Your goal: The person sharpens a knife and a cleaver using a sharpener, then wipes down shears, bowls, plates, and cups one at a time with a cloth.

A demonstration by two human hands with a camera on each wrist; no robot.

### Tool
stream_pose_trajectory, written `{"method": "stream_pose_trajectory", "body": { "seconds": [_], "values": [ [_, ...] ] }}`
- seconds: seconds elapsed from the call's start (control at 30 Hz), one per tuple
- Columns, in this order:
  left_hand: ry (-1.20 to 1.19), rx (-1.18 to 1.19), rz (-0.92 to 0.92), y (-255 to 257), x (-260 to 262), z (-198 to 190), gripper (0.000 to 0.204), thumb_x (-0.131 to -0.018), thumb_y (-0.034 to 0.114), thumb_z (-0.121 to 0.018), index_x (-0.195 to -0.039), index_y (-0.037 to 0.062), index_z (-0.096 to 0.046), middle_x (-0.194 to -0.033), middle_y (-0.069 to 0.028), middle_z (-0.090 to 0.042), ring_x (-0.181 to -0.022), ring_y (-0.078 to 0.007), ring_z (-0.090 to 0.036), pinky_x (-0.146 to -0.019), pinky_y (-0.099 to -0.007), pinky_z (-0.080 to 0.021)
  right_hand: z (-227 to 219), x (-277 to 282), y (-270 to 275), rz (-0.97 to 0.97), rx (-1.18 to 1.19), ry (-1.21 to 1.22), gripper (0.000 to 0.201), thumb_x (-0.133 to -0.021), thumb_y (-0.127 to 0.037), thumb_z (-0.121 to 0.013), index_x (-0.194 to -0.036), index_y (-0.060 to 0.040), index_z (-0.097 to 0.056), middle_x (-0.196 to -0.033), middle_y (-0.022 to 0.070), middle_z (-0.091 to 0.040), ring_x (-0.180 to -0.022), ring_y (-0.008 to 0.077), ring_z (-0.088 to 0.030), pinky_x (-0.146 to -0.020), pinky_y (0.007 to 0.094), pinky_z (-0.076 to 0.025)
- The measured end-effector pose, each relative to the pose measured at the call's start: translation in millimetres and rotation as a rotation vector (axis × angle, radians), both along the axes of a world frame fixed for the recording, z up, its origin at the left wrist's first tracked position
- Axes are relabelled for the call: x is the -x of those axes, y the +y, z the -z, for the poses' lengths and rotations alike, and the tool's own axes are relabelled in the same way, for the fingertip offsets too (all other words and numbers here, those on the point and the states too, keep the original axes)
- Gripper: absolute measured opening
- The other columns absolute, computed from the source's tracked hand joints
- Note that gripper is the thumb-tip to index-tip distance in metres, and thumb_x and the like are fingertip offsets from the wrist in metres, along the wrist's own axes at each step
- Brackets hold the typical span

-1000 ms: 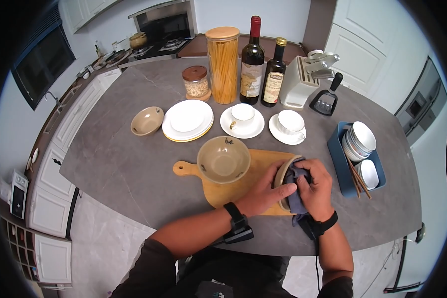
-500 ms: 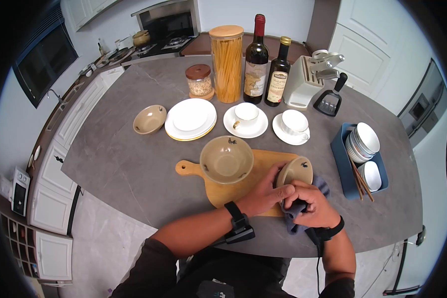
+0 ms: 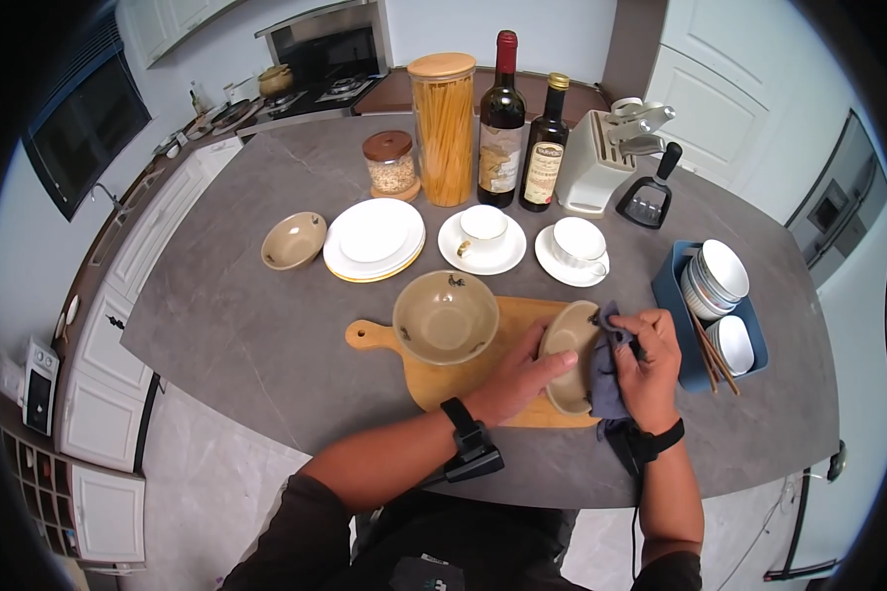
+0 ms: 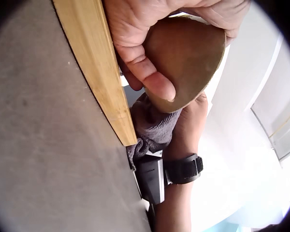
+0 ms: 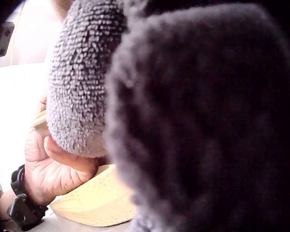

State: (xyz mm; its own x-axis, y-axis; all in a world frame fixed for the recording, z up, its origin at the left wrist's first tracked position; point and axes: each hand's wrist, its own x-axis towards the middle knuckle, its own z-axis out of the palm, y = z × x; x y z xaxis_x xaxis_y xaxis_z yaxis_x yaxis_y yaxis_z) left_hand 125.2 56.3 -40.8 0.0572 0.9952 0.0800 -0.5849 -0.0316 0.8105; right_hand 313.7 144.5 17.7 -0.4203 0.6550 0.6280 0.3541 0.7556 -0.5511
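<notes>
My left hand (image 3: 518, 382) grips a beige bowl (image 3: 568, 345) by its left side, thumb over the rim, and keeps it tilted above the right part of the wooden cutting board (image 3: 429, 379). A dark grey towel (image 3: 608, 384) is bunched in my right hand (image 3: 653, 366), whose fingers pinch it against the bowl's right edge. In the left wrist view the bowl's outer wall (image 4: 191, 53) shows, with the left fingers spread along it. Towel folds (image 5: 82, 87) fill most of the right wrist view. A second beige bowl (image 3: 445, 317) stands upright on the board's left part.
Left of the white plates (image 3: 340, 261) sits a small beige bowl (image 3: 294, 242). Two cups on saucers (image 3: 508, 258) stand behind the board. A blue bin (image 3: 672, 315) with bowls and chopsticks is at right. Bottles, jars and a knife block (image 3: 589, 167) line the back.
The right hand and towel moved from inside the bowl to its near side, then up to its right rim. The left hand turned the bowl, and its inside now faces up more.
</notes>
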Motion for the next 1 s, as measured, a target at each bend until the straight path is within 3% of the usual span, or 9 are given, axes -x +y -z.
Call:
{"method": "stream_pose_trajectory", "body": {
  "seconds": [0.17, 0.23, 0.4, 0.47, 0.5, 0.63, 0.73, 0.83, 1.0],
  "values": [
    [0.025, -0.007, 0.013, -0.6, 0.6, -1.0, 0.065, -0.103, 0.032, -0.065, -0.156, 0.0078, -0.036, -0.137, -0.006, -0.053, -0.123, -0.0132, -0.056, -0.097, -0.0328, -0.054, 1.2, 2.6, -0.9, 0.003, 0.004, 0.03, 0.036, -0.077, 0.011, -0.071, -0.11, -0.0032, -0.075, -0.096, 0.0125, -0.061, -0.089, 0.0304, -0.062, -0.081, 0.0364, -0.05],
    [-0.002, -0.01, 0.006, -1.5, -0.4, -4.6, 0.065, -0.103, 0.034, -0.065, -0.155, 0.0078, -0.036, -0.136, -0.0055, -0.054, -0.122, -0.0126, -0.056, -0.095, -0.0315, -0.054, -7.9, 8.4, -3.5, -0.2, -0.126, -0.064, 0.027, -0.08, 0.006, -0.075, -0.106, -0.0028, -0.076, -0.093, 0.0131, -0.066, -0.088, 0.032, -0.063, -0.08, 0.0394, -0.05],
    [0.019, 0.027, -0.009, 0.6, 2.3, 3.7, 0.064, -0.103, 0.033, -0.065, -0.155, 0.0075, -0.037, -0.134, -0.0046, -0.054, -0.119, -0.011, -0.055, -0.093, -0.0291, -0.052, -1.9, 4.8, 3.9, -0.318, -0.126, -0.147, 0.013, -0.089, 0.003, -0.073, -0.102, 0.0, -0.074, -0.084, 0.0119, -0.067, -0.087, 0.0307, -0.064, -0.078, 0.0374, -0.05],
    [0.02, 0.029, -0.007, 0.0, 1.3, 1.1, 0.064, -0.103, 0.032, -0.066, -0.154, 0.0075, -0.037, -0.133, -0.0042, -0.055, -0.118, -0.0102, -0.055, -0.093, -0.0284, -0.052, 3.3, 8.1, -1.7, -0.101, -0.008, 0.003, 0.006, -0.09, 0.002, -0.074, -0.095, -0.0003, -0.071, -0.085, 0.0122, -0.067, -0.081, 0.0279, -0.064, -0.074, 0.0359, -0.05],
    [0.003, 0.024, 0.001, -1.1, 1.0, -1.9, 0.065, -0.102, 0.031, -0.067, -0.155, 0.0066, -0.037, -0.136, -0.0053, -0.054, -0.121, -0.0116, -0.055, -0.097, -0.0296, -0.051, 4.3, 10.9, -2.1, -0.053, 0.002, 0.05, 0.012, -0.089, -0.006, -0.079, -0.089, -0.0004, -0.068, -0.084, 0.0144, -0.067, -0.079, 0.0316, -0.064, -0.069, 0.0382, -0.05],
    [0.09, -0.032, -0.039, -1.0, 1.1, -2.3, 0.076, -0.097, 0.024, -0.074, -0.157, 0.0034, -0.032, -0.146, -0.0098, -0.051, -0.133, -0.0173, -0.051, -0.111, -0.0353, -0.045, 1.2, 13.7, -6.5, 0.099, 0.107, 0.057, 0.023, -0.086, -0.012, -0.084, -0.085, -0.0005, -0.065, -0.077, 0.015, -0.065, -0.072, 0.032, -0.064, -0.065, 0.039, -0.05],
    [0.19, -0.053, -0.036, -7.2, 2.7, -9.8, 0.088, -0.092, 0.019, -0.08, -0.16, 0.0017, -0.027, -0.154, -0.0129, -0.044, -0.143, -0.0212, -0.044, -0.12, -0.0384, -0.037, 4.8, 7.1, -0.8, 0.213, 0.253, -0.178, 0.03, -0.088, -0.02, -0.085, -0.083, -0.0005, -0.062, -0.071, 0.0154, -0.064, -0.064, 0.0328, -0.063, -0.061, 0.0408, -0.049],
    [0.225, -0.175, -0.049, -7.1, 1.6, -8.4, 0.096, -0.09, 0.018, -0.083, -0.163, 0.0022, -0.023, -0.157, -0.0129, -0.041, -0.146, -0.0219, -0.04, -0.123, -0.0385, -0.034, 17.5, 0.6, 8.9, 0.146, 0.247, -0.312, 0.031, -0.092, -0.023, -0.081, -0.088, 0.0018, -0.064, -0.069, 0.0158, -0.064, -0.059, 0.0331, -0.062, -0.059, 0.0413, -0.049],
    [0.261, -0.24, -0.066, -8.2, -0.6, -13.5, 0.099, -0.09, 0.023, -0.085, -0.163, 0.0028, -0.022, -0.158, -0.0129, -0.039, -0.147, -0.0223, -0.039, -0.123, -0.0383, -0.033, 29.5, 2.2, 11.0, -0.148, 0.525, 0.1, 0.021, -0.095, -0.016, -0.075, -0.096, 0.0039, -0.067, -0.077, 0.0202, -0.067, -0.067, 0.0356, -0.065, -0.063, 0.0375, -0.05]
  ]
}}
